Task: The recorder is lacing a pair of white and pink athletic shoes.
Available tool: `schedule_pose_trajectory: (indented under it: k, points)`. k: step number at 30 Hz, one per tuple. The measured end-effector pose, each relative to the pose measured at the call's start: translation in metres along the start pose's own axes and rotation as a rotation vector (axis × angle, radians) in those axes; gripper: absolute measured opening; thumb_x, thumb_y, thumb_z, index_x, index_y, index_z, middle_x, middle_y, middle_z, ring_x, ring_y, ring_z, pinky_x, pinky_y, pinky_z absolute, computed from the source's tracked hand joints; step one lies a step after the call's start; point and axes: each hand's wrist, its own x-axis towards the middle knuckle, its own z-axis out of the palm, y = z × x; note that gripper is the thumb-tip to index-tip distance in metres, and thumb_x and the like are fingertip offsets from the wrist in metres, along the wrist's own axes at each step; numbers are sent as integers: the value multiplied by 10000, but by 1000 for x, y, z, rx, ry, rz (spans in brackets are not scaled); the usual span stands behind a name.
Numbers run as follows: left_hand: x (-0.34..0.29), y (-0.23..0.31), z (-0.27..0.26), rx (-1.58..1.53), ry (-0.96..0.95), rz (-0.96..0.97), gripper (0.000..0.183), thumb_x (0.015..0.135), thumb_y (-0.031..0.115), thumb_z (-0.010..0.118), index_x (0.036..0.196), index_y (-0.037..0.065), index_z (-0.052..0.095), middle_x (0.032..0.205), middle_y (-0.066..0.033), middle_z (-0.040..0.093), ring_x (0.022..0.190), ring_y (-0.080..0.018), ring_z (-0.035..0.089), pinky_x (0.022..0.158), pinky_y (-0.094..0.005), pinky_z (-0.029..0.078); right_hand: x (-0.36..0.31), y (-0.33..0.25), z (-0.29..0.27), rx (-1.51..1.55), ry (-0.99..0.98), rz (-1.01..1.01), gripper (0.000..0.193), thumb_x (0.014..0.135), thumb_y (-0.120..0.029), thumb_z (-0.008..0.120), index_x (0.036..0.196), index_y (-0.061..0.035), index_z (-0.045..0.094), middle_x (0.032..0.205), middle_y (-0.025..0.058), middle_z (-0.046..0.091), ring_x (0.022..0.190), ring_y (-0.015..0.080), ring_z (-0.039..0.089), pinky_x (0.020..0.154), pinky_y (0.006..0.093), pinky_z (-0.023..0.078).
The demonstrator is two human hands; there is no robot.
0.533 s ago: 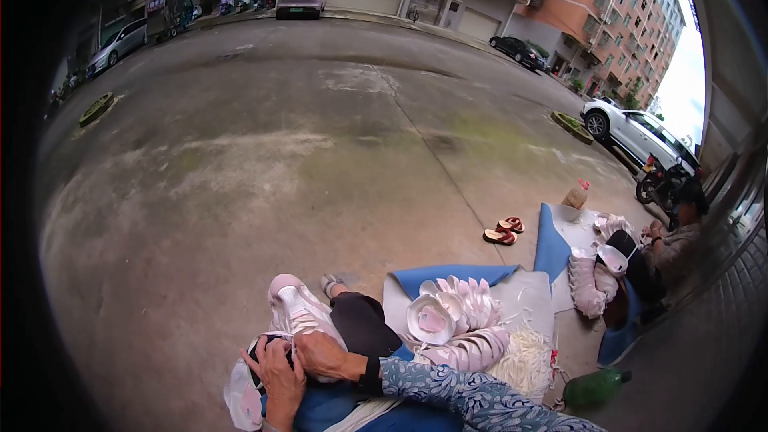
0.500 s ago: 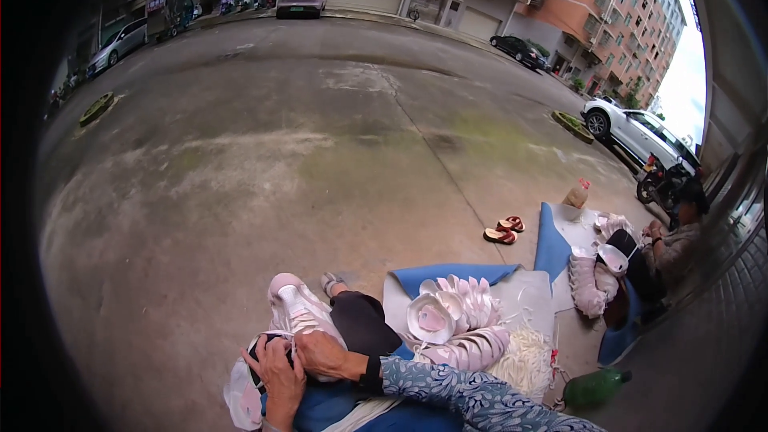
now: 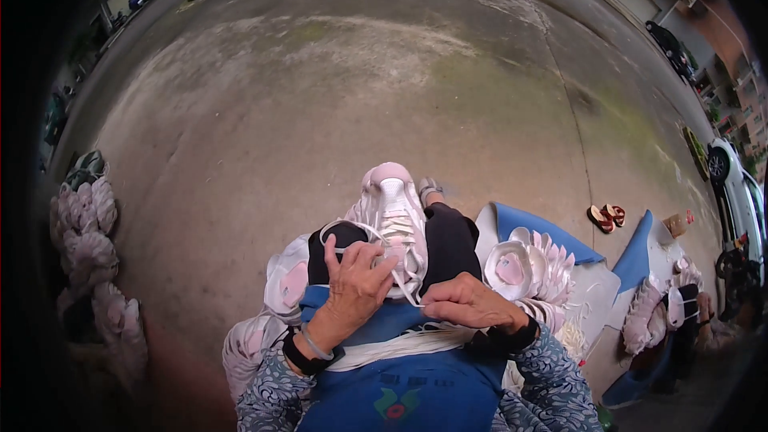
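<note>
A pink and white shoe upper (image 3: 390, 180) rests across my dark-trousered lap, toe pointing away from me, its white lace (image 3: 406, 290) threaded partway along the front. My left hand (image 3: 352, 282) is on the near end of the upper, thumb and fingers bent onto its opening, the index finger raised. A loop of lace arches past those fingertips. Beside it, my right hand (image 3: 472, 302) pinches the lace, which runs taut from the upper to its closed fingers. A bundle of loose white laces (image 3: 400, 348) lies across my blue apron (image 3: 400, 396).
More pink-white uppers (image 3: 538, 268) sit nested at my right on a blue-backed sheet (image 3: 544, 234); others (image 3: 276, 280) lie by my left thigh, and piles (image 3: 88, 228) stand far left. Sandals (image 3: 602, 218) are on the concrete. Another person (image 3: 708, 316) sits at the right with uppers.
The view has tilted down and swung left, bringing the left piles into sight. My hands, together at the shoe's opening before, are now apart, the right one drawn rightward with the lace.
</note>
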Motion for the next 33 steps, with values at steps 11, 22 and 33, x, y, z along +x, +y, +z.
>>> schedule_pose_trajectory:
  k: [11, 22, 33]
  points:
    - [4, 95, -25, -1145, -290, 306, 174, 834, 83, 644, 993, 12, 650, 885, -106, 620, 820, -266, 605, 723, -352, 492, -5, 33, -12, 370, 74, 396, 392, 989, -337, 430, 999, -6, 641, 635, -16, 520, 562, 51, 444, 514, 201, 344]
    - [-24, 57, -30, -1514, -753, -396, 334, 937, 106, 518, 1250, -3, 476, 1024, -134, 621, 852, -199, 637, 803, -331, 516, 14, 48, -1, 180, -22, 205, 250, 926, -211, 557, 856, 26, 597, 605, 67, 491, 573, 113, 473, 534, 302, 388]
    - [-52, 27, 31, -1942, 57, -1327, 513, 975, 202, 502, 1419, 61, 287, 1054, -130, 621, 728, -149, 594, 753, -348, 501, 24, 56, 10, 40, 66, 92, 214, 946, -183, 555, 913, 19, 622, 645, -15, 501, 606, 63, 436, 532, 257, 386]
